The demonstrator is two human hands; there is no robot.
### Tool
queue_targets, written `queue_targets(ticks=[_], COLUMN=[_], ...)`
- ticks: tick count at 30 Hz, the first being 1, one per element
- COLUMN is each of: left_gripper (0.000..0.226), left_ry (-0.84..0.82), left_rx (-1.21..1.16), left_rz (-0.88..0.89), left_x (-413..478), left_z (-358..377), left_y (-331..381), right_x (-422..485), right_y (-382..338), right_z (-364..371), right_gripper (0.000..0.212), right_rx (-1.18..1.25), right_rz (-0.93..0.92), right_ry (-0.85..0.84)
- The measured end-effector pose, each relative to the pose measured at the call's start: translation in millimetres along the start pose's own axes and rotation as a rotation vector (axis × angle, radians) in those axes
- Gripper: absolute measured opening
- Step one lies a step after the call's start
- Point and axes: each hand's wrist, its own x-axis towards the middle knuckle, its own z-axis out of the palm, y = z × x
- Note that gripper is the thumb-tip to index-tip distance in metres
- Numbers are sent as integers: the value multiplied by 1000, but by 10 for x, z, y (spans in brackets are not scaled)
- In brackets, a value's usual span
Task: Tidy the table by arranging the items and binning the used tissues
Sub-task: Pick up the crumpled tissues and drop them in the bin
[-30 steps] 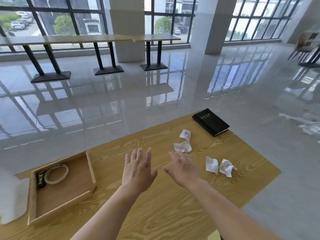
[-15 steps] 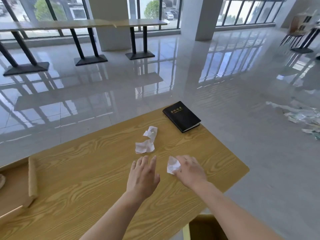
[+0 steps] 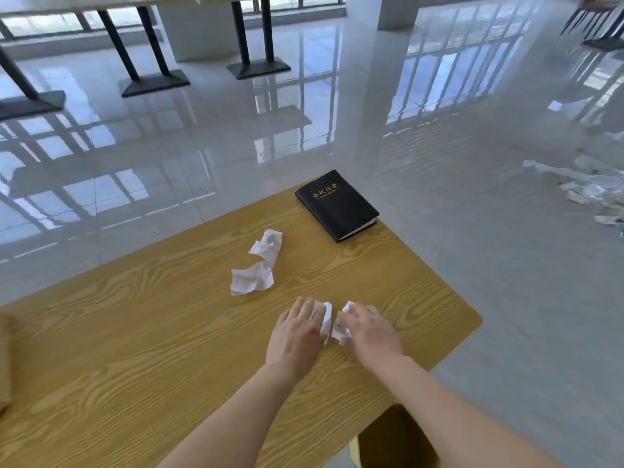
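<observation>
1. Two hands worked side by side near the table's right edge: the left hand [image 3: 296, 334] lay palm down with its fingers curled over one crumpled tissue [image 3: 326, 319], and the right hand [image 3: 369, 329] was cupped over a second tissue wad [image 3: 340, 327]; whether either grip had fully closed could not be told.
2. Likely slip: thin, springy paper pinched only at its edge could tear or unfurl and drop from the fingers on lifting, judging by how little of each wad sat under the fingertips.
3. Another risk: the far tissues [image 3: 258, 266], lying loose beyond the left hand's fingertips, were light enough to be brushed or wafted along the table [image 3: 141, 339] by a quick sweep.
4. Materials: the tissues were white, soft and irregularly creased; the tabletop was smooth, yellowish wood grain with a rounded corner.
5. Farther ahead of the right hand, a black notebook [image 3: 337, 205] with a matte cover and gold lettering lay flat, close to the far edge, where a careless nudge might tip it off.
</observation>
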Motion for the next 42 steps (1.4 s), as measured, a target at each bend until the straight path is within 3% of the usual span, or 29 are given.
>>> queue_targets(ticks=[6, 11, 16, 21, 31, 42], left_gripper=[37, 17, 12, 8, 14, 13], left_ry=[-79, -29, 27, 108, 218, 191], left_rx=[43, 29, 6, -30, -97, -136], left_rz=[9, -17, -43, -61, 13, 190], left_x=[121, 86, 13, -121, -389, -944], left_z=[229, 249, 201, 86, -249, -409], left_y=[-102, -161, -194, -165, 22, 131], right_x=[35, -26, -40, -52, -398, -1243], right_y=[135, 216, 239, 245, 59, -280], right_z=[147, 205, 189, 160, 14, -55], right_gripper=[35, 34, 33, 22, 24, 21], right_rx=[-44, 26, 131, 136, 200, 189], right_rz=[-21, -24, -15, -7, -10, 148], right_ry=[59, 103, 160, 156, 241, 346])
